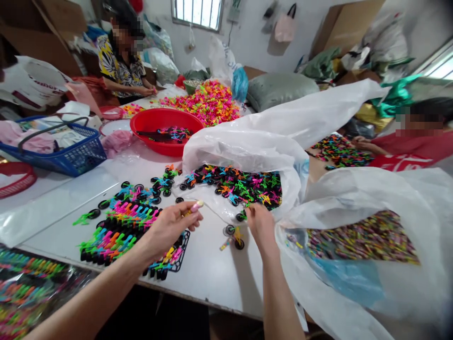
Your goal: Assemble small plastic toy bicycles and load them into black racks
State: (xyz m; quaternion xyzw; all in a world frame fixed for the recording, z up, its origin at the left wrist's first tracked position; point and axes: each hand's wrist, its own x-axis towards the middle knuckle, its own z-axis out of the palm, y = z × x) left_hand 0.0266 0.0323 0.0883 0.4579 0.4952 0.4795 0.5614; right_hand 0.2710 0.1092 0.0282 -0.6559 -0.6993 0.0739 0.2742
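Note:
My left hand (179, 222) is closed around a small pink and yellow piece (196, 207), above the table left of centre. To the right, my right hand (260, 224) has its fingers pinched on a green toy bicycle (242, 215) at the edge of the heap. An orange-yellow toy bicycle (238, 236) with black wheels lies on the table between my hands. Behind them a heap of colourful toy bicycles (244, 186) sits in an open white plastic bag (226, 151). Rows of toy bicycles (116, 236) stand packed in a black rack (182, 250) at the left.
A red basin (166, 146) and a blue basket (67, 151) stand at the back left. Another white bag (339, 198) with small wrapped pieces (364, 238) lies at the right. Two people (122, 61) work across the table and at the right.

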